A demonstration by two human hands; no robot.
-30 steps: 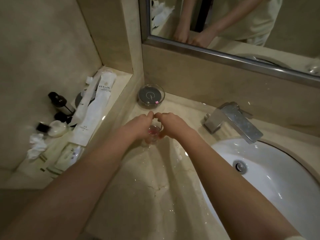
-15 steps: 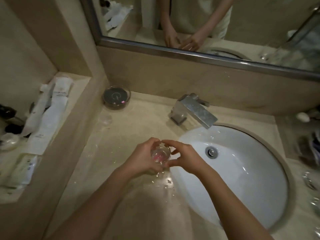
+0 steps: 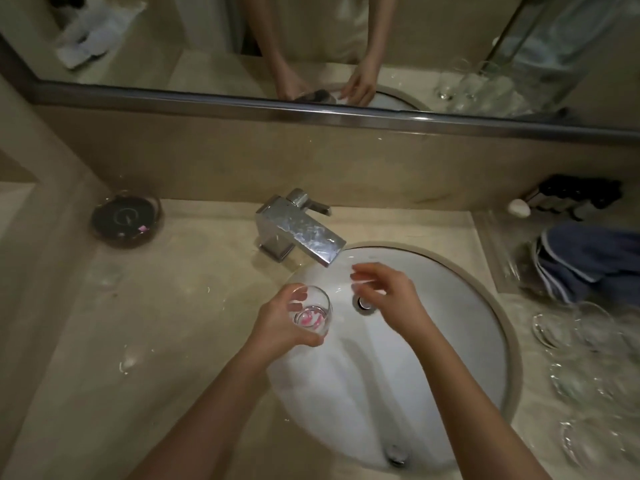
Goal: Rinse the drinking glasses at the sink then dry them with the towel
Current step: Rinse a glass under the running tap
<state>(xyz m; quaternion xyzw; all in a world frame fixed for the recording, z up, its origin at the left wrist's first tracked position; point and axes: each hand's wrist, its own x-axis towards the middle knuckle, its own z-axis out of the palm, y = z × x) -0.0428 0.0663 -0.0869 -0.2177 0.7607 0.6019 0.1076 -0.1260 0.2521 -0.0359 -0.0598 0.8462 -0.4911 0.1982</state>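
My left hand point(image 3: 277, 325) grips a clear drinking glass point(image 3: 311, 311), upright, with pink showing through its bottom, over the left rim of the white sink point(image 3: 433, 358). My right hand point(image 3: 388, 292) hovers empty over the basin near the drain point(image 3: 363, 303), fingers loosely curled, just below the chrome faucet point(image 3: 301, 233) spout. No water stream is visible. Several clear glasses point(image 3: 588, 358) stand blurred on the counter at the right. A dark blue towel point(image 3: 588, 261) lies behind them.
A round glass dish point(image 3: 126, 220) with a dark disc sits at the back left of the wet beige counter point(image 3: 156, 323). A mirror point(image 3: 311, 46) spans the back wall. Dark small bottles point(image 3: 578, 194) and a white object point(image 3: 518, 207) stand at the back right.
Both hands carried the glass from the left counter rightward to the sink. The right hand has let go of the glass and moved under the faucet; the view panned right.
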